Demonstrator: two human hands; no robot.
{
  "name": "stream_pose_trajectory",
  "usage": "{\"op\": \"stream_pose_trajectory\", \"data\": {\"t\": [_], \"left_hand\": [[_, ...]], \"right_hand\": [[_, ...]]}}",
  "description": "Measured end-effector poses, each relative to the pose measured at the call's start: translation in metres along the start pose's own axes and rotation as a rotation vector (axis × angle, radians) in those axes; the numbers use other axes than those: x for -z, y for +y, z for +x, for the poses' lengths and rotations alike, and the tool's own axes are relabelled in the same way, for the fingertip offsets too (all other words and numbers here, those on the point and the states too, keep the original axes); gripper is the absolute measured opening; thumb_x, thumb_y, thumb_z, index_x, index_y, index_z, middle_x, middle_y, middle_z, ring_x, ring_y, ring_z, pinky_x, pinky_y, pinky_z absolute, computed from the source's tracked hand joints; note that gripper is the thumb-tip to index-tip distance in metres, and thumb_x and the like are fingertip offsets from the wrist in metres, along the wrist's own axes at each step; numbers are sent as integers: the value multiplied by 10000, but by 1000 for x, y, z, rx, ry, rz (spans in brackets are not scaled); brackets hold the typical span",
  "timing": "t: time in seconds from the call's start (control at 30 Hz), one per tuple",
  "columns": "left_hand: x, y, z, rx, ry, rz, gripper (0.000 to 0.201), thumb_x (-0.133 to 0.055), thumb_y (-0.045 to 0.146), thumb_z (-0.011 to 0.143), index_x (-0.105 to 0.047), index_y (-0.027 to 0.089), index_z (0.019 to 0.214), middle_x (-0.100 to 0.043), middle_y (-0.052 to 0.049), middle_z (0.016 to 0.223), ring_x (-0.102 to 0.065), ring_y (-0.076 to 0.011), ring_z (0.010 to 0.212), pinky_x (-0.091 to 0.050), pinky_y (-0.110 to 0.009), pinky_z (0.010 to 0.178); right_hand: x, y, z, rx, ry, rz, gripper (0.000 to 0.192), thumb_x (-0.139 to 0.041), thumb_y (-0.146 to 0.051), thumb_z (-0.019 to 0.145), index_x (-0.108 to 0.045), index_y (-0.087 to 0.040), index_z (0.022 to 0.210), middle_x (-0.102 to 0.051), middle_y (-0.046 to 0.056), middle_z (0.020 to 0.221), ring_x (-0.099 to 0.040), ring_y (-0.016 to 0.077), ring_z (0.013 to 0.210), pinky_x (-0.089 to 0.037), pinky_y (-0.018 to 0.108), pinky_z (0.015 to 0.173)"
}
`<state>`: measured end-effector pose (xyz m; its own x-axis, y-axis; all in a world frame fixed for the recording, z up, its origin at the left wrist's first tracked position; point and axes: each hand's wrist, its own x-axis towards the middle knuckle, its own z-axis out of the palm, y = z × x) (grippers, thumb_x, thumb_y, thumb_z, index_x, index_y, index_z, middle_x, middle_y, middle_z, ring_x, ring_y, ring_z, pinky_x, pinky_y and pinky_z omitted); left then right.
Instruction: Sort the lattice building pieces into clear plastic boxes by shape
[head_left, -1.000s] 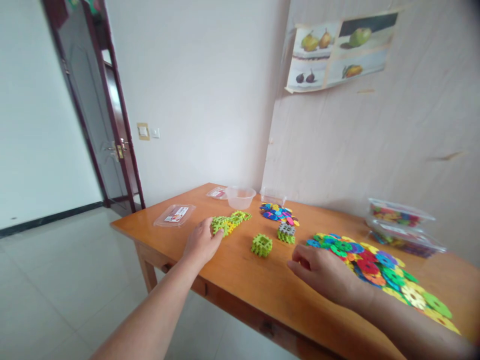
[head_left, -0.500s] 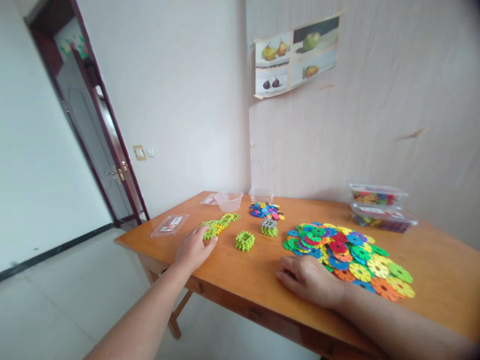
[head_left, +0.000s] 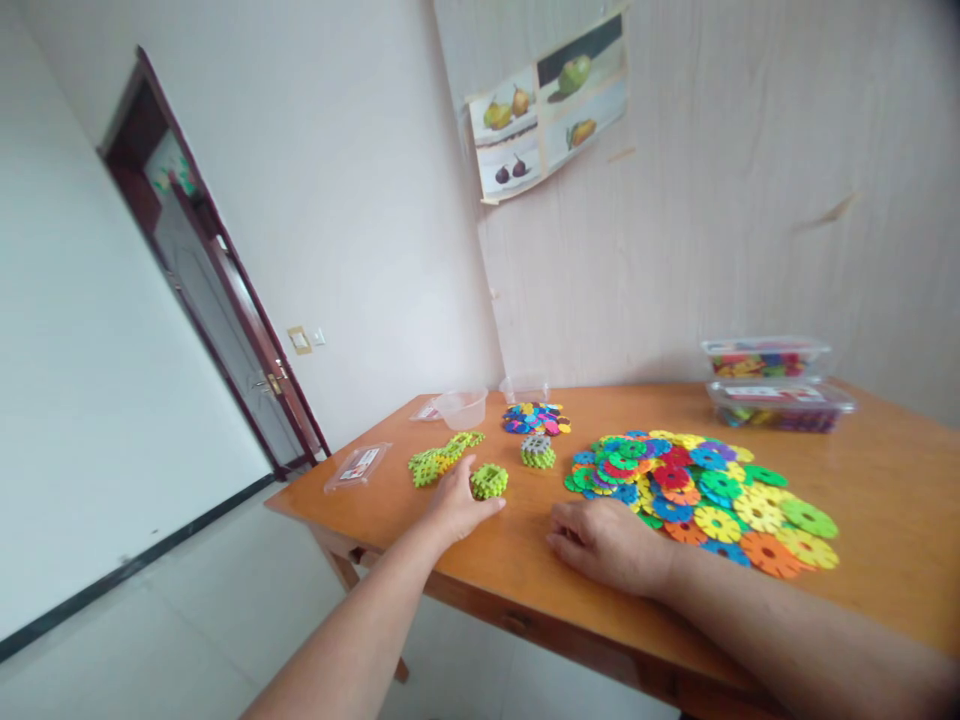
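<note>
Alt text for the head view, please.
The left hand touches a small green block cube on a wooden table, while the right hand rests flat beside a spread of colourful plastic discs. Behind lie more block pieces and clear tubs.

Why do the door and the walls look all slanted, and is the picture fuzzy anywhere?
In the head view the wide lens bends things: the door and the fruit poster lean, and the corners go dark. The middle is sharp, so the colourful discs and the left hand by the green block show clearly. The forearms near the bottom edge are soft. Soft daylight shines on the table, with faint shadows.
</note>
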<state>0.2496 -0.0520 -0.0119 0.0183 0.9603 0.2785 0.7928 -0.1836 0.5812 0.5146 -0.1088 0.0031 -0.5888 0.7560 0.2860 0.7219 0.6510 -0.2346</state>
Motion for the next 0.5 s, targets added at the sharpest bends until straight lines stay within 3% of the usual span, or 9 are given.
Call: {"op": "stream_pose_trajectory", "data": {"t": [0.27,0.5], "left_hand": [[-13,-4,18,46,34,86,815,-737,445,690,-410,161,1380,-519,-167,1414,-502,-280,1287,-394,-347,1038],[-24,8,44,79,111,180,736,-732,431,700,-468,143,1324,-565,-170,1360,-536,-279,1248,-396,-335,1030]], "right_hand": [[0,-1,-1,-18,13,14,168,-484,-270,892,-618,-211,811,-696,26,760,-595,145,651,-246,274,554],[-6,0,0,-18,50,33,152,-488,-269,878,-607,-211,804,-711,25,773,-607,142,647,-236,273,551]]}}
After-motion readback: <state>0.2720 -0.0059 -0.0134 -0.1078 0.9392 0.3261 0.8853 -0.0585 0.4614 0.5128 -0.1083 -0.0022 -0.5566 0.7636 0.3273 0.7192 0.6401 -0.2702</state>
